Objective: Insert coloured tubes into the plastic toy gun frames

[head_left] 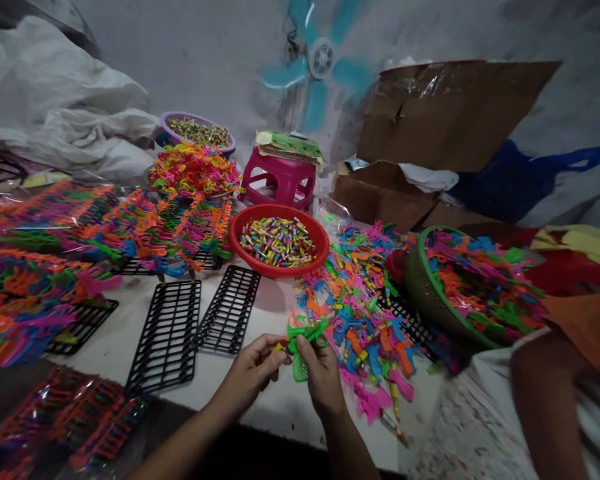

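Observation:
My right hand point(324, 379) is closed around a bright green plastic toy gun point(301, 371) with a latticed grip, above the white table point(275, 310). Close beside it, my left hand point(254, 368) pinches a small yellow piece point(279, 347) at the toy's left end. Whether that piece is inserted in the toy or only touches it, I cannot tell. To the right spreads a pile of toy guns point(375, 300) in pink, blue, orange and green, many with small yellow cylinders. A red bowl point(236, 257) beyond my hands holds many small coloured cylinders.
Black plastic racks point(165, 327) lie left of my hands, with rows of colourful toys point(170, 230) behind them. A green basket point(425, 290) full of toys stands right, beside another person's arm point(545, 393). Behind are a pink stool point(280, 179), cardboard boxes point(445, 113) and a fan point(323, 59).

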The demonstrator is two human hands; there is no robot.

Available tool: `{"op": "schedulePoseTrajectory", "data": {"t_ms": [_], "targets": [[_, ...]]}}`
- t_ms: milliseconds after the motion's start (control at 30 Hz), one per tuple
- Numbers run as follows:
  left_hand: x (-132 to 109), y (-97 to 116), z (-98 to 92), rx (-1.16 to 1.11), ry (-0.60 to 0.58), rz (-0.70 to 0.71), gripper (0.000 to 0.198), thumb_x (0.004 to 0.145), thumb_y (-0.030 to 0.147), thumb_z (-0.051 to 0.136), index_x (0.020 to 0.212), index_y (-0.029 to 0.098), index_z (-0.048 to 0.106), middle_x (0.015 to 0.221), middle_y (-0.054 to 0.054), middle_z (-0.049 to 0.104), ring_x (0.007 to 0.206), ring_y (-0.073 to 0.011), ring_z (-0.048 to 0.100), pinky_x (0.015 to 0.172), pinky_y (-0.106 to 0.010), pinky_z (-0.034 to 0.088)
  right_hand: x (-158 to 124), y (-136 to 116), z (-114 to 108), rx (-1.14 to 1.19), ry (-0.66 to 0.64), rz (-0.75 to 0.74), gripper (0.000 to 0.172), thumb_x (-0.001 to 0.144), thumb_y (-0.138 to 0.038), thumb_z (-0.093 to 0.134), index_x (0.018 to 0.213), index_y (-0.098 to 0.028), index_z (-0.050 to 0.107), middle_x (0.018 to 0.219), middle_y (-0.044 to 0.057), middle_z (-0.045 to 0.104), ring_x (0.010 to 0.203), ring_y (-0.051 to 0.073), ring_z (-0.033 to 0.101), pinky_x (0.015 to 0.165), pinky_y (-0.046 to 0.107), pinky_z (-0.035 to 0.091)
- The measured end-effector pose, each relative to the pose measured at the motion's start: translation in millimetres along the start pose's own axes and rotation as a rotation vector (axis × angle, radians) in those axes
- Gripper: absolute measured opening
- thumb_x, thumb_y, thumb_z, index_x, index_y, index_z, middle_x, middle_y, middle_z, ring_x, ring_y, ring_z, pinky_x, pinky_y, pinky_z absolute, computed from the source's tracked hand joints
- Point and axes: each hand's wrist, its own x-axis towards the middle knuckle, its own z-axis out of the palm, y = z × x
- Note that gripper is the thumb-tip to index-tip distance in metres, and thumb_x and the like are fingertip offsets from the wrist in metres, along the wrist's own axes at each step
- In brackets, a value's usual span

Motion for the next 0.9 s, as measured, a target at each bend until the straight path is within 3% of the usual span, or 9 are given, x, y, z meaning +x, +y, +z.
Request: {"op": "schedulePoseTrajectory", "data": {"t_ms": [200,433,567,700,800,833,900], "targets": [[-1,-1,0.0,0.175,0.018,0.099,0.036,0.074,0.041,0.056,0.100,0.016,0.060,0.074,-0.002,0.059,0.058,-0.0092,0.045,0.051,-0.020,0.036,-1,8,0,0.011,-0.008,0.017,0.024,0.076,-0.040,0.056,0.069,-0.017,0.058,0.065,0.001,0.058,0.064,0.014,0.053,0.061,0.026,0.043],[-4,1,3.8,0.404,0.070,0.183,0.035,0.079,0.040,0.050,0.102,0.017,0.062,0.076,-0.003,0.062,0.066,-0.0136,0.051,0.059,-0.022,0.040,-5,12,1,-0.048,0.016,-0.025,0.024,0.080,-0.040,0.051,0.075,-0.018,0.058,0.072,0.003,0.058,0.070,0.016,0.053,0.069,0.029,0.045],[-8,0,6.4,0.465,0.023,0.259,0.031,0.081,0.037,0.047,0.100,0.017,0.062,0.080,-0.004,0.063,0.076,-0.0153,0.056,0.069,-0.023,0.042,-10,19,4,-0.004,0.061,-0.008,0.026,0.078,-0.043,0.051,0.071,-0.018,0.055,0.066,0.002,0.055,0.065,0.014,0.051,0.064,0.027,0.044],[2,-10,4.5,0.533,-0.058,0.253,0.031,0.083,0.037,0.044,0.100,0.018,0.060,0.081,-0.004,0.064,0.071,-0.0140,0.056,0.065,-0.022,0.044,-3,37,7,-0.041,0.193,0.000,0.029,0.077,-0.047,0.050,0.071,-0.018,0.053,0.064,0.001,0.054,0.061,0.014,0.051,0.057,0.026,0.043],[22,-35,1.2,0.640,0.058,0.228,0.044,0.079,0.041,0.049,0.116,0.019,0.051,0.104,-0.009,0.062,0.094,-0.0204,0.057,0.081,-0.031,0.046,29,36,-17,-0.360,0.136,0.003,0.031,0.071,-0.049,0.056,0.069,-0.018,0.058,0.065,0.003,0.057,0.063,0.016,0.053,0.058,0.028,0.041],[28,-46,0.5,0.722,0.135,0.239,0.051,0.077,0.042,0.052,0.122,0.017,0.047,0.115,-0.012,0.058,0.105,-0.0239,0.052,0.090,-0.037,0.042,43,29,-34,-0.494,0.147,-0.007,0.032,0.066,-0.049,0.060,0.070,-0.018,0.060,0.068,0.004,0.059,0.066,0.018,0.054,0.061,0.029,0.042],[39,-69,0.0,0.944,0.224,0.302,0.063,0.075,0.044,0.054,0.128,0.015,0.039,0.129,-0.017,0.046,0.120,-0.0290,0.039,0.099,-0.046,0.033,74,5,-82,-0.723,0.293,-0.062,0.038,0.057,-0.051,0.066,0.076,-0.018,0.063,0.078,0.007,0.062,0.073,0.021,0.055,0.067,0.031,0.042]]}}
